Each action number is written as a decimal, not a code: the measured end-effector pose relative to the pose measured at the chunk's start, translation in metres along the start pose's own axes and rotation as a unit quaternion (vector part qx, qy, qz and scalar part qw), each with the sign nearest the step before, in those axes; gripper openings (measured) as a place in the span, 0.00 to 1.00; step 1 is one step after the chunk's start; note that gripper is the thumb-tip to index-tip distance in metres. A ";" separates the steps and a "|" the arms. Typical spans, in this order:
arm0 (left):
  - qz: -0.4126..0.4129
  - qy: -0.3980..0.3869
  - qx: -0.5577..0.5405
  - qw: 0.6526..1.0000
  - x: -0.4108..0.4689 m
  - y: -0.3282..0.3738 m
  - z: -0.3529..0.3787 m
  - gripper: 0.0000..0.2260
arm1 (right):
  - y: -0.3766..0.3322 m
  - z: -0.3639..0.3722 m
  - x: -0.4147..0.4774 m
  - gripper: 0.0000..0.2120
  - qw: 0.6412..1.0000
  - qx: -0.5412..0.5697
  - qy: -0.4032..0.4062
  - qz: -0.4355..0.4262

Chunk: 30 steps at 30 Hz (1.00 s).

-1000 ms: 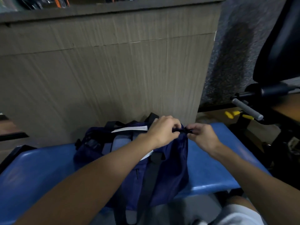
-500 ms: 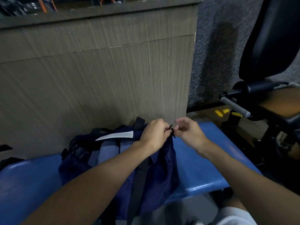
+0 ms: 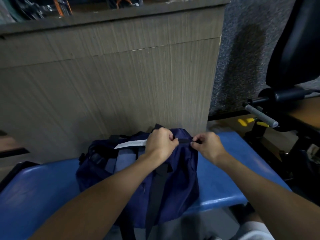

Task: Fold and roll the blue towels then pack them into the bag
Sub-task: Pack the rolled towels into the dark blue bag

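Bag (image 3: 183, 163) on bench (image 3: 233, 179), blue towels (image 3: 123, 161) inside its open mouth

A wood-grain counter panel (image 3: 112, 75) is seen from 9 to 12 o'clock, and a grey speckled wall (image 3: 242, 58) at 1 o'clock. A blue padded bench (image 3: 43, 187) is set at 6 o'clock, black gym equipment (image 3: 285, 96) at 3 o'clock. The room is dimly lit.

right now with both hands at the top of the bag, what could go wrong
1. The left hand grips the top of the bag and the right hand pinches the black strip. If that is the zip, the white label or the blue towel showing in the opening could snag as it closes.
2. The bag overhangs the near edge of the blue bench, so a hard pull might tip it off.
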State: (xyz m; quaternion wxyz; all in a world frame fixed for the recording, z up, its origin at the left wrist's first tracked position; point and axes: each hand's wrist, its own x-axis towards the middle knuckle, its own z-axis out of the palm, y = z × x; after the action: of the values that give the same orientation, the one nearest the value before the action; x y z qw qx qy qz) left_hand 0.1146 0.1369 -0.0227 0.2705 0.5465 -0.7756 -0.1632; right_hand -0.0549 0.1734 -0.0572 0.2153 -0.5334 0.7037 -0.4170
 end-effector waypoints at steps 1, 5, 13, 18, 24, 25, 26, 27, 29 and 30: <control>-0.009 0.000 0.002 1.000 -0.002 -0.006 -0.005 0.11 | 0.001 0.000 -0.001 0.08 1.000 -0.002 0.004 0.006; -0.053 0.015 0.019 0.998 -0.010 -0.035 -0.023 0.12 | 0.008 -0.002 -0.001 0.12 0.999 -0.011 0.011 0.028; -0.055 0.044 -0.042 0.997 -0.012 -0.051 -0.044 0.13 | -0.063 0.047 -0.020 0.19 0.937 -0.267 -0.010 -0.226; -0.057 0.038 -0.037 0.997 -0.016 -0.062 -0.057 0.13 | -0.068 0.072 -0.018 0.09 0.958 -0.228 -0.012 -0.173; -0.095 0.061 -0.015 0.994 -0.024 -0.096 -0.078 0.12 | -0.056 0.060 -0.011 0.01 0.979 -0.186 -0.001 -0.078; -0.102 0.065 -0.013 0.993 -0.026 -0.103 -0.082 0.12 | -0.055 0.058 -0.011 0.00 0.980 -0.189 -0.001 -0.067; -0.105 0.067 -0.011 0.992 -0.028 -0.108 -0.086 0.11 | -0.056 0.058 -0.011 0.01 0.979 -0.193 0.001 -0.061; -0.106 0.068 -0.006 0.992 -0.030 -0.111 -0.089 0.11 | -0.057 0.059 -0.010 0.02 0.978 -0.198 0.002 -0.062; -0.100 0.072 -0.001 0.992 -0.033 -0.116 -0.094 0.10 | -0.066 0.067 -0.012 0.05 0.976 -0.200 -0.005 -0.090; -0.096 0.074 -0.003 0.993 -0.034 -0.118 -0.095 0.10 | -0.072 0.072 -0.013 0.09 0.975 -0.194 -0.017 -0.109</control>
State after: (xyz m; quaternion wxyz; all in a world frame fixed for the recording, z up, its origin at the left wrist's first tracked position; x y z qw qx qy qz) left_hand 0.2696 0.1318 -0.0192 0.3122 0.6284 -0.6965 -0.1499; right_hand 0.0444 0.1542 -0.0401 0.0735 -0.6456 0.7050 -0.2843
